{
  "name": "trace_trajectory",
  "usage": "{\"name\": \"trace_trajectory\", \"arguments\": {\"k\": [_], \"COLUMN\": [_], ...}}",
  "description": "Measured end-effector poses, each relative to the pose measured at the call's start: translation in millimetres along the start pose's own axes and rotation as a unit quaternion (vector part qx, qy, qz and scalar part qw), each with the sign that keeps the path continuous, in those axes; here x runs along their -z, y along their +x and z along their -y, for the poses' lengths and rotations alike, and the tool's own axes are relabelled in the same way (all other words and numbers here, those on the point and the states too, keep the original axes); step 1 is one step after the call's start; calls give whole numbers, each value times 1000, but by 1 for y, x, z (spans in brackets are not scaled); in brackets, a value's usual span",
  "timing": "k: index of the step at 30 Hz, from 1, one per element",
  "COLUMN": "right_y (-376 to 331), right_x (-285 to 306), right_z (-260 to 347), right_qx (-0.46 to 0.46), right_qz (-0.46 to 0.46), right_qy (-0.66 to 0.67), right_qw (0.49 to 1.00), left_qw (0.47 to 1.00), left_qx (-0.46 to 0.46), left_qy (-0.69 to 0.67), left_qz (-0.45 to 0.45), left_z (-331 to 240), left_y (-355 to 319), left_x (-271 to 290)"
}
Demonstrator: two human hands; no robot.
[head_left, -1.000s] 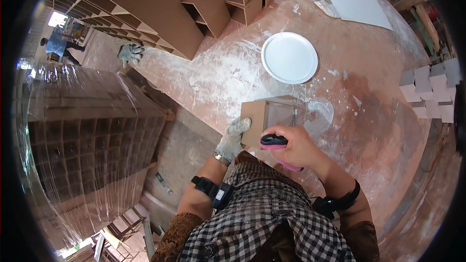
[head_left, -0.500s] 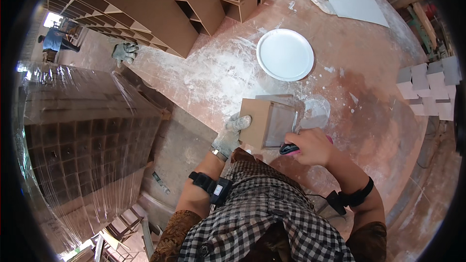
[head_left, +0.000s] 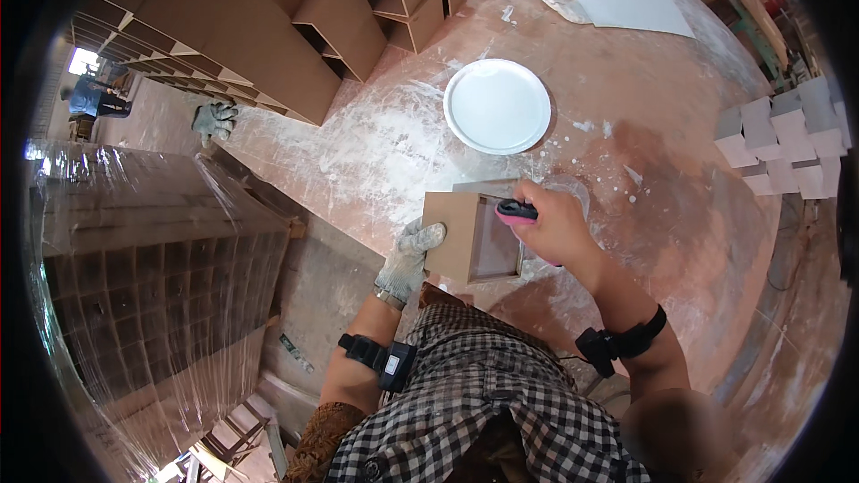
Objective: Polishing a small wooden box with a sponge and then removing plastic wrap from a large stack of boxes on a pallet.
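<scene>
A small brown board box stands on the work surface in front of me, its open, framed side turned to the right. My left hand, in a dusty knitted glove, grips the box's left side with the thumb on top. Bare and closed, my right hand holds a tool with a pink-and-black handle at the far corner of the open side. The tool's working end is hard to make out. Just beyond the box lies a round white tray that looks filled with something white.
Stacked brown board boxes rise at the far left. A loose glove lies by them. Film-wrapped stock stands left. A white sheet and white blocks lie right. A person is in the far-left background.
My right hand has moved with the tool from the near corner of the box's open side to its far corner. My left hand keeps its grip. The whole view has shifted slightly.
</scene>
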State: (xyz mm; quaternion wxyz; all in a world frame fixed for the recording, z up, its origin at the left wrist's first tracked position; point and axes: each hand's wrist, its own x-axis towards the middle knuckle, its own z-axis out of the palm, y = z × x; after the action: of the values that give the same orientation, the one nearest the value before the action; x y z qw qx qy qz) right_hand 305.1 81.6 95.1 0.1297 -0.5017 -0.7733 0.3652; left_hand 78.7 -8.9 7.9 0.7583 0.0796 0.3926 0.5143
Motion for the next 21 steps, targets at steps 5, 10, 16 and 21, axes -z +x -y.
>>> {"name": "trace_trajectory", "arguments": {"k": [5,10,16,21], "right_y": [-22,-53,-56,-20], "right_x": [-11,-27,-30,-17], "right_z": [-15,-5,-14,-20], "right_qx": [-38,-107,-267,-105], "right_qz": [-22,16,25,-102], "right_qy": [-31,3,303,136], "right_qw": [999,994,915,980], "left_qw": [1000,999,999,998], "left_qx": [-17,-19,-2,-14], "left_qy": [19,37,42,53], "left_qz": [-13,-20,-11,-6], "left_z": [0,2,-1,0], "left_y": [-2,-5,-3,-5], "left_x": [-12,-13,-11,-10]}}
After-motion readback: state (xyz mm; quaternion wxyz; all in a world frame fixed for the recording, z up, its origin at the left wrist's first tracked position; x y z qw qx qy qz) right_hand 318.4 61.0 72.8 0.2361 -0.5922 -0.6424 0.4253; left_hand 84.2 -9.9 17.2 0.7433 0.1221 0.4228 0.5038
